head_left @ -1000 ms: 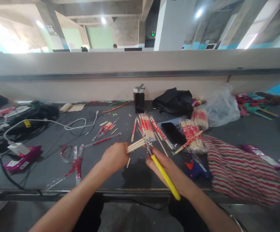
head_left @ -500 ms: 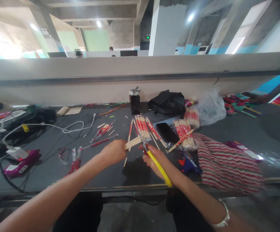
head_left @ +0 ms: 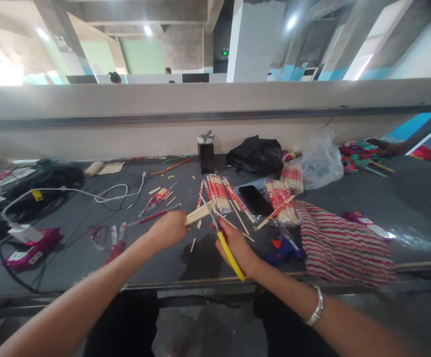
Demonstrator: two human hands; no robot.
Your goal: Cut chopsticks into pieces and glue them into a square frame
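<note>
My left hand (head_left: pixel 168 229) is closed around a small bunch of wooden chopsticks (head_left: pixel 198 213), their ends pointing right and slightly up. Yellow-handled scissors (head_left: pixel 230 257) are gripped in my right hand (head_left: pixel 237 244). The blades meet the bunch near its free ends; whether they cut in cannot be made out. Just beyond lie chopsticks in red-printed wrappers (head_left: pixel 220 192), with a few loose sticks beside them. A short cut piece of stick (head_left: pixel 193 245) rests on the dark table below the bunch.
Around my hands are a phone (head_left: pixel 255 200), wrapped chopstick bundles (head_left: pixel 280 198), a blue glue gun (head_left: pixel 285 249) and striped cloth (head_left: pixel 343 243). Further back stand a cup (head_left: pixel 205 153) and a black bag (head_left: pixel 255 154). A white cable (head_left: pixel 81 190) and purple power strip (head_left: pixel 32 250) lie left.
Both hands have shifted slightly left, with the chopsticks and scissors still held. The scissors have turned steeper, and another loose stick shows to the right of my right hand.
</note>
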